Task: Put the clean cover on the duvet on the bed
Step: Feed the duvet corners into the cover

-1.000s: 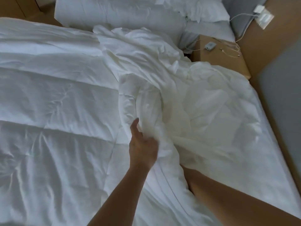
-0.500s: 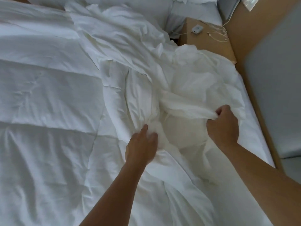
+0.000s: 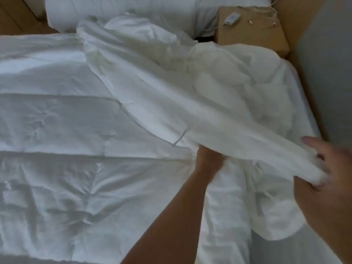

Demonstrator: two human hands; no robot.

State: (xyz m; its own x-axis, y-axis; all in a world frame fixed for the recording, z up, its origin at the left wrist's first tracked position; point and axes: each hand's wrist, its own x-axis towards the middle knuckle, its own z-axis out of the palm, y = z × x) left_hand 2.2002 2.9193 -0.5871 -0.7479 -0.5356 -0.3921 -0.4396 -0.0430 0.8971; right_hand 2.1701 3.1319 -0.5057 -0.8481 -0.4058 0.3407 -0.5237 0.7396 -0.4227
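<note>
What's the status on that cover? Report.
Right hand grips cover edge, lifted. Left hand under cover, fingers hidden. Duvet flat on bed, not yet covered. No obstruction seen.

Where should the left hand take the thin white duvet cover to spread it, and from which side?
Probably the hemmed edge of the thin white duvet cover, near its loose corner, approached from the left over the quilted white duvet. That edge lies exposed and flat there, while the right hand grips the bunched end.

A wooden bedside table (image 3: pixel 257 33) carrying a small white device (image 3: pixel 232 19) stands beside a grey wall (image 3: pixel 327 54).
</note>
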